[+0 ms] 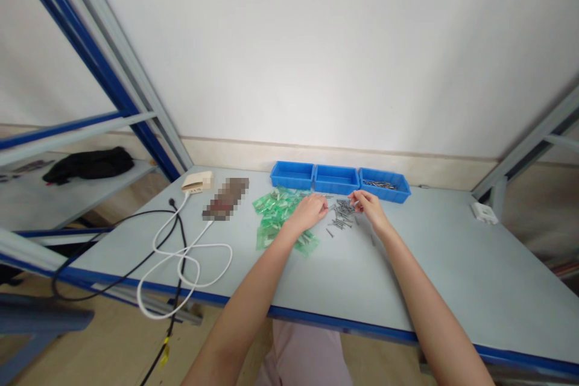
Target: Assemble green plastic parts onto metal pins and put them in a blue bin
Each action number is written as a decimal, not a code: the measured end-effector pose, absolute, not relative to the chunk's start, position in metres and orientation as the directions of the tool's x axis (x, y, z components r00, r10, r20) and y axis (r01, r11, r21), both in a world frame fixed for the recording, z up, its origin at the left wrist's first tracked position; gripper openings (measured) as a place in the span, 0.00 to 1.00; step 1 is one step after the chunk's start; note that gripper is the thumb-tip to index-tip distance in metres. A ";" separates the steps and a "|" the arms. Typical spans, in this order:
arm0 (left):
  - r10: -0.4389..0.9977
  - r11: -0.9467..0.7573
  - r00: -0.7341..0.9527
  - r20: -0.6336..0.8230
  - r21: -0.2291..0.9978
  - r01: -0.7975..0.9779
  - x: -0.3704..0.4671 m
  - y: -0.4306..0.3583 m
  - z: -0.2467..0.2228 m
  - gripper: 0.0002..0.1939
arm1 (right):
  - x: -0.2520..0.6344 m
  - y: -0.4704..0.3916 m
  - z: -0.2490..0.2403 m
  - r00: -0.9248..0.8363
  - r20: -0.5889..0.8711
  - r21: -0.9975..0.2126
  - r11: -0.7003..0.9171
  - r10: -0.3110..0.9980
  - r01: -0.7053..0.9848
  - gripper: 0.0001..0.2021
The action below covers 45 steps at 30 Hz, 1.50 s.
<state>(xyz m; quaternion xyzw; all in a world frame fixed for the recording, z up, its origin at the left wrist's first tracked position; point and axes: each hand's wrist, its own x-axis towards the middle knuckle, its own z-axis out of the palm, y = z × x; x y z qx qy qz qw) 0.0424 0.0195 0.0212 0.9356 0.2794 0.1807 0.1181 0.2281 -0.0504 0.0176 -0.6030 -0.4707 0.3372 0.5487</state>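
Note:
A loose pile of metal screws lies on the table between my two hands. My left hand is closed at the pile's left side, its fingers curled together; what they hold, if anything, is too small to make out. On the right of the screws, my right hand has thumb and fingers pinched together just above the table, and their contents cannot be told either. Small green plastic bags, several with things inside, are heaped beside and partly beneath my left hand and forearm.
Along the wall stand a left blue bin, a middle blue bin and a right blue bin with metal pieces. Leftward are a pixelated object, a cream power strip and a looping white cable. A white box sits far right.

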 end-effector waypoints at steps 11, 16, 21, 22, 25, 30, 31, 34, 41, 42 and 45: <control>0.680 -0.594 0.656 0.327 0.771 0.231 0.052 0.021 0.021 0.05 | 0.205 -0.046 0.004 0.142 0.295 -0.910 0.233 0.945 0.343 0.13; 0.695 -0.626 0.638 0.330 0.715 0.312 0.051 0.024 0.021 0.08 | 0.204 -0.042 -0.004 0.209 0.305 -0.915 0.225 0.929 0.336 0.14; 0.713 -0.619 0.615 0.335 0.713 0.329 0.049 0.021 0.023 0.09 | 0.203 -0.038 -0.008 0.290 0.387 -0.902 0.293 0.875 0.317 0.15; 0.709 -0.619 0.618 0.340 0.719 0.315 0.049 0.020 0.025 0.09 | 0.203 -0.037 -0.007 0.302 0.378 -0.911 0.293 0.875 0.291 0.16; 0.715 -0.606 0.616 0.331 0.733 0.309 0.046 0.019 0.029 0.11 | 0.205 -0.039 -0.002 0.347 0.273 -0.959 0.224 0.897 0.176 0.18; 0.737 -0.612 0.540 0.407 0.741 0.276 0.042 0.023 0.036 0.13 | 0.205 -0.049 0.011 0.233 0.164 -0.983 0.141 0.959 0.114 0.18; 0.713 -0.629 0.559 0.423 0.739 0.242 0.041 0.023 0.037 0.14 | 0.203 -0.052 0.013 0.161 0.157 -0.982 0.137 0.974 0.131 0.18; 0.655 -0.650 0.629 0.418 0.736 0.188 0.042 0.023 0.038 0.11 | 0.196 -0.058 0.017 0.008 0.161 -0.950 0.153 0.987 0.272 0.15; 0.677 -0.632 0.606 0.419 0.753 0.185 0.042 0.019 0.045 0.09 | 0.189 -0.062 0.021 -0.002 0.185 -0.828 0.157 0.983 0.538 0.15; 0.670 -0.632 0.614 0.416 0.754 0.178 0.042 0.018 0.045 0.09 | 0.191 -0.062 0.021 0.008 0.192 -0.815 0.155 0.981 0.559 0.15; 0.645 -0.645 0.648 0.405 0.743 0.178 0.042 0.020 0.043 0.07 | 0.194 -0.061 0.021 0.011 0.203 -0.788 0.156 0.979 0.596 0.15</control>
